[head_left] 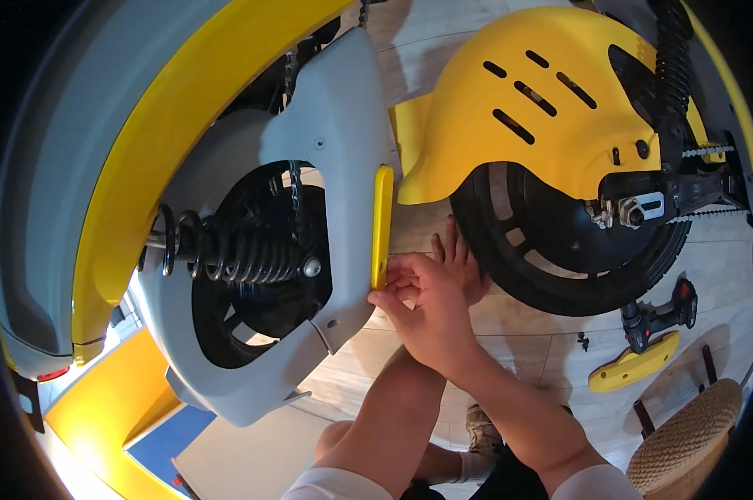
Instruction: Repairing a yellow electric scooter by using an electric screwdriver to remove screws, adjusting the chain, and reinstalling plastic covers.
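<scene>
A narrow yellow trim strip [381, 218] stands along the edge of the grey wheel cover [355, 125]. My right hand [422, 304] is closed at the strip's lower end, thumb on one side and fingers curled on the other. Behind it, my left hand [468, 271] rests on the floor with fingers stretched out, close to a black tyre [551, 292]; the right wrist crosses over the left arm. Inside the grey cover shows a black wheel with a coil-spring shock absorber [243, 250] before it. To the right, a yellow slotted wheel cover [468, 92] sits over the other wheel.
A cordless drill [660, 315] lies on the floor at right, beside a yellow curved trim piece [635, 362] and a few small dark parts [584, 340]. A woven stool [685, 437] stands at lower right. Large grey-and-yellow bodywork [118, 167] overhangs the left side.
</scene>
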Demonstrator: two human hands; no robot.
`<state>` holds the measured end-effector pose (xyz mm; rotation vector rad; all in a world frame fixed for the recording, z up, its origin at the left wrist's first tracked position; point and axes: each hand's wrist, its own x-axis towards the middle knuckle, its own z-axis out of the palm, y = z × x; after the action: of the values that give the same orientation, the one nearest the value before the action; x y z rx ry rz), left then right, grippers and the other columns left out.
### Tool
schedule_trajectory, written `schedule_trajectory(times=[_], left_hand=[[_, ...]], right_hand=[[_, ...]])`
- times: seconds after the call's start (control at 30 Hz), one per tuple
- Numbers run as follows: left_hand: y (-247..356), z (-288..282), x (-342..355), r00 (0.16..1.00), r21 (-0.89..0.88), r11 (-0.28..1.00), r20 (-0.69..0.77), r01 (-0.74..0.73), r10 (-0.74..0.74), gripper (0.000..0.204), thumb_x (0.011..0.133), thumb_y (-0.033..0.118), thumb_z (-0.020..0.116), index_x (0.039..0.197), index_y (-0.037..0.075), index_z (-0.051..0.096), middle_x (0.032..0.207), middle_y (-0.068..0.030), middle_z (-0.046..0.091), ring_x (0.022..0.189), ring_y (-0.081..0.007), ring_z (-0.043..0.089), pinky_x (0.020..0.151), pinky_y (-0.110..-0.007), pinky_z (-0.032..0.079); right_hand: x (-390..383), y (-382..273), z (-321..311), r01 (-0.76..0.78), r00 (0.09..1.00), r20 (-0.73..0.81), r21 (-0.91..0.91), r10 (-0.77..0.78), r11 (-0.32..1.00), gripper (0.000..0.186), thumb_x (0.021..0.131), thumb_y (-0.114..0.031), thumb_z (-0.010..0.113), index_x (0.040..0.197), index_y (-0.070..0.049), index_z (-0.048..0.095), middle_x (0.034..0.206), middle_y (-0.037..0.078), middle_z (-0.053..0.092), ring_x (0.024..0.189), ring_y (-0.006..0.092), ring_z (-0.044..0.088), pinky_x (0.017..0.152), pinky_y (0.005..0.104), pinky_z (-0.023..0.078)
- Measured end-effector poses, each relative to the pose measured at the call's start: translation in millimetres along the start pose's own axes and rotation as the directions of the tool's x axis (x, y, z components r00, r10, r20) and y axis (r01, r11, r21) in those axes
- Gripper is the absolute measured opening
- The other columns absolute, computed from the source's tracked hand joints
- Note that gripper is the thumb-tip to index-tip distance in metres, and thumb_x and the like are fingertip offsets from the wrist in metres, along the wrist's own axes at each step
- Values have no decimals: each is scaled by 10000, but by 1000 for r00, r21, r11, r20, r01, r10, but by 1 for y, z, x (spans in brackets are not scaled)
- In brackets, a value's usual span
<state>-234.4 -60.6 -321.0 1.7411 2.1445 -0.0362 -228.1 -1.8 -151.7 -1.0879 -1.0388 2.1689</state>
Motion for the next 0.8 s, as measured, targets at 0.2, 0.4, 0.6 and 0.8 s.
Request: schedule_trajectory(times=[0.2,0.4,0.6,0.8], left_hand=[[2,3,2,999,31,999,37,28,-29,824,775,583,572,1430,167,295,1478,-153,225,1389,-371,141,1127,-573,-8],[-13,0,3,998,58,997,44,45,-48,843,774,583,573,1434,148,280,1472,-169,241,1398,-368,123,1126,-578,15],[1,-9,14,1000,7,1000,-22,18,-18,824,767,552,579,1422,137,300,1466,-175,251,1398,-379,120,1119,-589,29],[2,-10,12,998,-25,999,-64,21,-22,806,760,520,585,1410,125,319,1461,-181,261,1398,-389,117,1111,-600,42]], right_hand=[[-4,-5,3,115,993,14,-222,-115,968,298,800,-34,679,1022,45,497,852,141,580,766,230,621,695,334,504],[0,-32,-17,163,981,-24,-437,-192,885,331,803,1,665,1092,33,507,915,118,588,842,188,622,747,290,510],[61,-55,-21,607,730,31,-490,-683,626,398,809,-31,662,1177,32,525,1051,180,558,924,324,606,811,353,497],[65,-47,-18,604,726,-63,-416,-684,680,291,763,-9,687,1037,22,592,991,152,588,842,275,623,749,335,512]])
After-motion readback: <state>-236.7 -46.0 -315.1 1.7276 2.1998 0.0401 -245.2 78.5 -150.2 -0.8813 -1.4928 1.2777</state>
